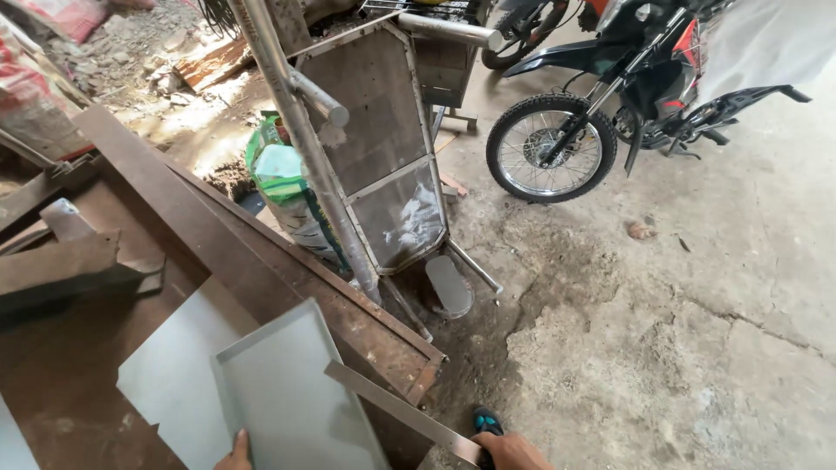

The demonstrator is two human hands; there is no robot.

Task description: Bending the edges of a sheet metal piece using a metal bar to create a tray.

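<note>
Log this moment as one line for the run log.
left hand: on near edge of grey sheet-metal tray | right hand: gripping flat metal strip | tray rests on rusty workbench

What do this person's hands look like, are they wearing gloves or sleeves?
Only small parts show at the bottom edge. The left hand is bare: no glove, ring or sleeve visible. The right hand is bare too, with no glove, watch or cuff in view. The arms are out of frame.

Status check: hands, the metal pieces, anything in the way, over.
Left hand on grey sheet-metal tray. Right hand gripping flat metal strip, laid across tray corner. Rusty workbench beneath; metal frame stand close ahead.
</note>
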